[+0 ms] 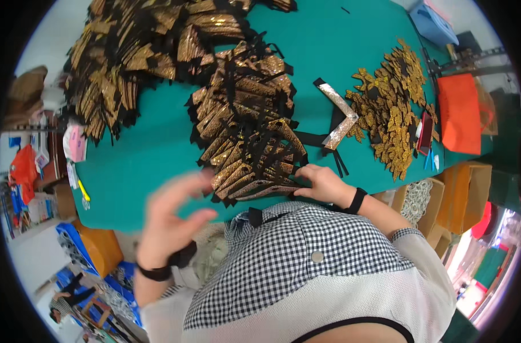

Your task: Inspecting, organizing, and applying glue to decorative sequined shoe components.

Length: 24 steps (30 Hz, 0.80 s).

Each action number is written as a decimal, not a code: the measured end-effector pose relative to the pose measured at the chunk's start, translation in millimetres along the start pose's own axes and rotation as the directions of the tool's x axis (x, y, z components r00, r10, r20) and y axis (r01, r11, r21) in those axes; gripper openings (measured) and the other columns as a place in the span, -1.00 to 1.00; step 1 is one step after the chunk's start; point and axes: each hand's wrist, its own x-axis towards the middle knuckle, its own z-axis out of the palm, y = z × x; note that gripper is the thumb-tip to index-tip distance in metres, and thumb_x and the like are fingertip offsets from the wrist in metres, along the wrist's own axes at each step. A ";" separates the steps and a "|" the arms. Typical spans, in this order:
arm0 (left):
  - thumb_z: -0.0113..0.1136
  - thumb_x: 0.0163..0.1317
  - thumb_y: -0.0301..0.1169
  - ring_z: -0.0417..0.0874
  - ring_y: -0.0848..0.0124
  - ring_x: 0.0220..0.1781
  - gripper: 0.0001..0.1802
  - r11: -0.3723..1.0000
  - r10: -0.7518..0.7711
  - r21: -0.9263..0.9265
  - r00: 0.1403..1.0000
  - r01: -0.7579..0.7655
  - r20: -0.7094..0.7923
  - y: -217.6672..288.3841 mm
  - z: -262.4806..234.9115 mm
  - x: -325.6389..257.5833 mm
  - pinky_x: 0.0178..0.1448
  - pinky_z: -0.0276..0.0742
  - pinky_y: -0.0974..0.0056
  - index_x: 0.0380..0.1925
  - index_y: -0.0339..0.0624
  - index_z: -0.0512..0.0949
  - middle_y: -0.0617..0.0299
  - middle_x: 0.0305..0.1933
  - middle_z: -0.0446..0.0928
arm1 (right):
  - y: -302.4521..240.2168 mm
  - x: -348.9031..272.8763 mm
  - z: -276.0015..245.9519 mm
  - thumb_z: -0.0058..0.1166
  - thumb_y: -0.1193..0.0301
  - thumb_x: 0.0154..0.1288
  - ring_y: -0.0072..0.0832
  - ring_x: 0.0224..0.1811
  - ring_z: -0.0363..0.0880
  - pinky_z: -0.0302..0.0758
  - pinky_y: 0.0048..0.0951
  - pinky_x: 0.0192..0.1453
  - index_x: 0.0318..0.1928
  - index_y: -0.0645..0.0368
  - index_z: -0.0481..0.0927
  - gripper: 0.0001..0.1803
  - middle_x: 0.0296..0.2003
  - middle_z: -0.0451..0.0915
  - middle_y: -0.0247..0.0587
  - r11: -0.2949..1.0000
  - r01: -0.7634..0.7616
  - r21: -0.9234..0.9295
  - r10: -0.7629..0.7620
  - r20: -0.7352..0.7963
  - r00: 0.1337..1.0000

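A long overlapping row of gold sequined V-shaped strips (pixel 232 154) with black edging and black ties runs down the middle of the green table toward me. My right hand (pixel 326 186) is at the right end of the nearest sequined strip (pixel 266 191), its thumb and fingers closed around the tip. Raised at the row's left end, my left hand (pixel 172 214) is slightly blurred, with thumb and fingers apart and nothing in it. To the right of the row, a single silvery V-shaped strip (pixel 343 123) lies apart, with black bands beside it.
A big heap of similar gold and black pieces (pixel 123 63) covers the far left. Glittery gold cutouts (pixel 395 108) are piled at right, beside a dark red phone-like object (pixel 424 132) and an orange bag (pixel 459 114). Cardboard boxes (pixel 463 194) stand below the table's right edge.
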 end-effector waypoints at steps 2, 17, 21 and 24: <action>0.45 -0.22 -0.07 0.52 0.16 0.04 0.02 0.894 0.184 -0.339 0.930 -0.292 -0.317 55.8 -15.8 55.7 0.00 0.48 0.29 0.24 -0.17 0.15 -0.06 0.23 0.25 | 1.4 -4.2 -7.7 0.23 0.27 -0.02 -0.21 -0.37 0.51 0.46 -0.28 -0.30 -0.24 0.17 0.49 -0.65 -0.39 0.49 -0.14 0.999 -0.017 0.045 0.019 -0.058 0.998; 0.24 0.00 -0.01 0.50 0.16 0.07 -0.14 0.859 0.446 -0.057 0.799 -0.508 -0.403 36.9 -134.1 140.0 -0.02 0.48 0.31 0.23 -0.20 0.15 -0.15 0.21 0.26 | -3.6 2.1 -21.1 0.17 0.36 0.02 -0.21 -0.40 0.52 0.47 -0.31 -0.31 -0.30 0.17 0.53 -0.77 -0.45 0.50 -0.12 1.000 -0.004 0.025 0.007 -0.139 0.990; 0.21 0.02 0.00 0.51 0.16 0.05 -0.16 0.886 0.396 -0.050 0.810 -0.460 -0.433 70.1 -94.5 132.8 -0.03 0.48 0.32 0.22 -0.21 0.15 -0.15 0.20 0.26 | -5.3 1.7 -36.3 0.16 0.38 0.04 -0.28 -0.44 0.53 0.47 -0.37 -0.34 -0.29 0.20 0.54 -0.78 -0.44 0.52 -0.15 0.999 -0.022 0.034 0.026 -0.119 0.993; 0.19 0.04 0.00 0.51 0.16 0.05 -0.17 0.900 0.378 -0.029 0.810 -0.436 -0.449 89.5 -69.1 104.5 -0.04 0.49 0.32 0.22 -0.22 0.15 -0.16 0.20 0.27 | 4.3 4.6 -39.4 0.19 0.43 0.04 -0.48 -0.52 0.47 0.44 -0.50 -0.42 -0.26 0.21 0.55 -0.78 -0.47 0.52 -0.22 0.974 -0.023 0.224 0.084 -0.265 0.961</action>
